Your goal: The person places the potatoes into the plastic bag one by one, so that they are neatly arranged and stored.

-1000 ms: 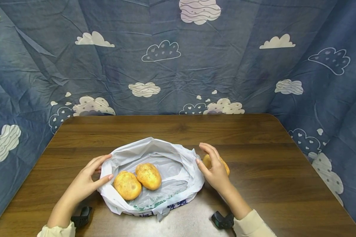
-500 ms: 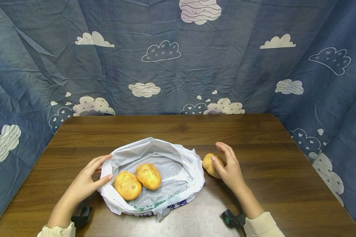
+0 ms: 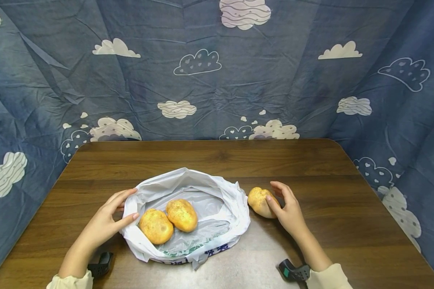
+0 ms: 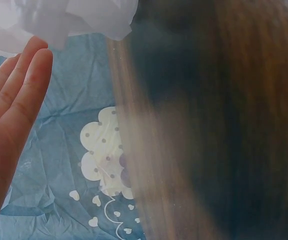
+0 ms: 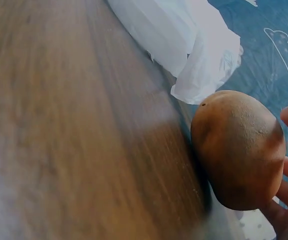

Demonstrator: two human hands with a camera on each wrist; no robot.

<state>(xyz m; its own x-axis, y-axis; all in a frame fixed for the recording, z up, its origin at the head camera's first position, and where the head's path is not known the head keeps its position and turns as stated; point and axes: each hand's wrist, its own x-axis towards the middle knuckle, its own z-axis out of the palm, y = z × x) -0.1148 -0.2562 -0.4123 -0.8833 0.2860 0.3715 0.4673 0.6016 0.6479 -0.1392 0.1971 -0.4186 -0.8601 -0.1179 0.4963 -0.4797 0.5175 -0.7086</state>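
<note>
A white plastic bag (image 3: pixel 235 224) stands with its mouth wide on the wooden table. Two potatoes, one on the left (image 3: pixel 156 226) and one near the middle (image 3: pixel 181 215), lie inside it. My left hand (image 3: pixel 103 222) touches the bag's left rim, and its fingers look straight in the left wrist view. To the right of the bag, a third potato (image 3: pixel 260 202) rests on the table. Beside that potato is my right hand (image 3: pixel 289 210), its fingers spread loosely around the right side. The right wrist view shows a gap between the thumb and this potato (image 5: pixel 239 150).
The brown wooden table (image 3: pixel 340 208) stretches behind and to both sides of the bag. A blue curtain with cloud prints (image 3: pixel 202 88) hangs behind it. Black wrist devices sit near the left sleeve (image 3: pixel 100 265) and the right sleeve (image 3: pixel 293 271).
My right hand has moved right, away from the bag's right rim, uncovering more of the third potato. My left hand and the two potatoes in the bag have stayed put.
</note>
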